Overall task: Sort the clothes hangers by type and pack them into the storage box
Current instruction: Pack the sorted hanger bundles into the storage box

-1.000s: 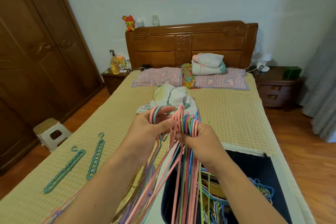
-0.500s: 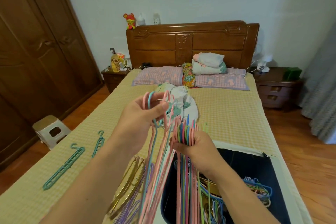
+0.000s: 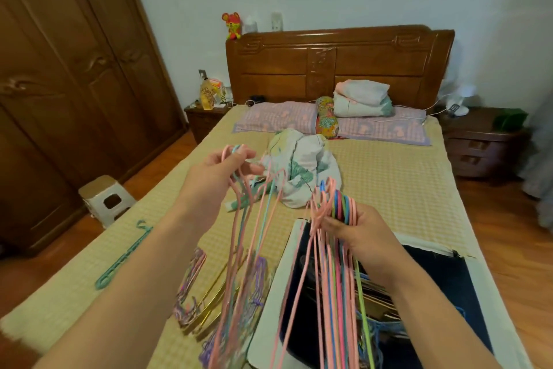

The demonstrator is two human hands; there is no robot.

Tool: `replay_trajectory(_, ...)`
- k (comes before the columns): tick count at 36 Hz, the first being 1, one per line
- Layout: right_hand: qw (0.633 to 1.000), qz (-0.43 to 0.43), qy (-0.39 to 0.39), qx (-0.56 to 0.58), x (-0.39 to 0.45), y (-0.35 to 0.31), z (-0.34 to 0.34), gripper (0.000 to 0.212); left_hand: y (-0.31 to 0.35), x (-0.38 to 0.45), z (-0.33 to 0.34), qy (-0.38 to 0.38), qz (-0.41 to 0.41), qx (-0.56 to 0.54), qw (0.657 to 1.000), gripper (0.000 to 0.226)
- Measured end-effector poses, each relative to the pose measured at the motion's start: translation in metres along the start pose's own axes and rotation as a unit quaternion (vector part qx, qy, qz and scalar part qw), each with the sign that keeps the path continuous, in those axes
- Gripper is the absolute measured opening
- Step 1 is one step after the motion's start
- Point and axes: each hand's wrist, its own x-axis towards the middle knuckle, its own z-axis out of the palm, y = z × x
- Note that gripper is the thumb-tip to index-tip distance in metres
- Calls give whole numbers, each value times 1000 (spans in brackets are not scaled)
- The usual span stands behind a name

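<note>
Lower centre of the frame: pulled apart into two bunches, thin plastic hangers that half a second ago hung almost together. Left hand, now shifted toward the centre-left and lifted clear, fingers curled tight round the hooks of a small pink-and-teal bunch trailing down over the bed. Right hand, lower and to the right, fingers closed round the hooks of the larger mixed-colour bunch, pink, blue, green and yellow, hanging straight down into the storage box. Both grips fully closed on hooks, no slack visible.

Likely meaning for the task: a few hangers split from the main lot, sorting by type in hand, packing far from done.

Inside the dark box, lower right: more hangers, tangled, kinds hard to tell. Beside the box on the bed mat, lower centre: gold hangers and purple ones in loose piles. Farther left on the mat: one long teal multi-hole hanger.

Mid-frame: crumpled floral cloth. Beyond, pillows and folded bedding against a carved wooden headboard. Left edge: white stool on the floor and a brown wardrobe.
</note>
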Motion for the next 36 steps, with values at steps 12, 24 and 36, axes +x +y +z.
replay_trajectory(12,998,-29,33,40,5,-13,-16,10,26,10,-30,-73,27,27,997,19)
replay_trajectory(24,999,-50,0,10,23,-24,20,15,-14,-33,27,-106,63,67,990,20)
replay_trajectory(36,999,-24,-1,-33,32,-23,64,29,-33,-40,36,3,120,11,993,20)
